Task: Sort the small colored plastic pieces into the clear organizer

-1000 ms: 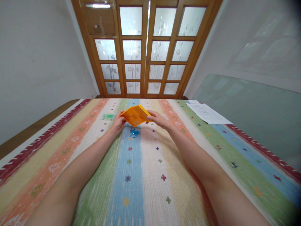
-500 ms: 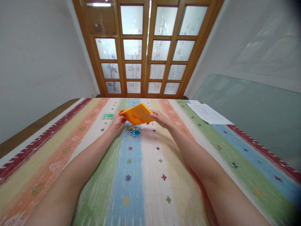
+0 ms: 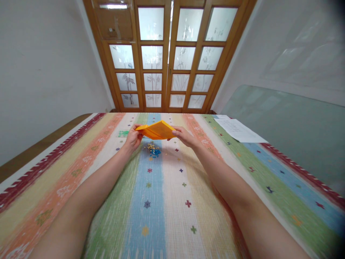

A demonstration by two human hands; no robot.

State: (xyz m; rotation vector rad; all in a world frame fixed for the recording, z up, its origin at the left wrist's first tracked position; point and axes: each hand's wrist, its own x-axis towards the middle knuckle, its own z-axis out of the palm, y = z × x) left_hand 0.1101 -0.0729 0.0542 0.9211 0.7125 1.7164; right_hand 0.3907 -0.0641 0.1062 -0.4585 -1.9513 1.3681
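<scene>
Left hand (image 3: pixel 133 138) and right hand (image 3: pixel 183 136) clamp one flat orange plastic case (image 3: pixel 157 130) in the air above a table.

The left fingers are curled closed on the case's 9 o'clock edge and the right fingers pinch its 3 o'clock edge. The case is held nearly level, and whatever is inside it cannot be seen. At its 6 o'clock, one loose heap of tiny blue and pale yellow pieces (image 3: pixel 153 149), too small to count, lies on the striped woven tablecloth (image 3: pixel 161 208). One small green patch (image 3: pixel 124 133) sits at the left hand's 10 o'clock. One white printed paper sheet (image 3: pixel 238 130) lies well apart at the right hand's 3 o'clock. Wooden glazed doors (image 3: pixel 167 54) stand at 12 o'clock.
</scene>
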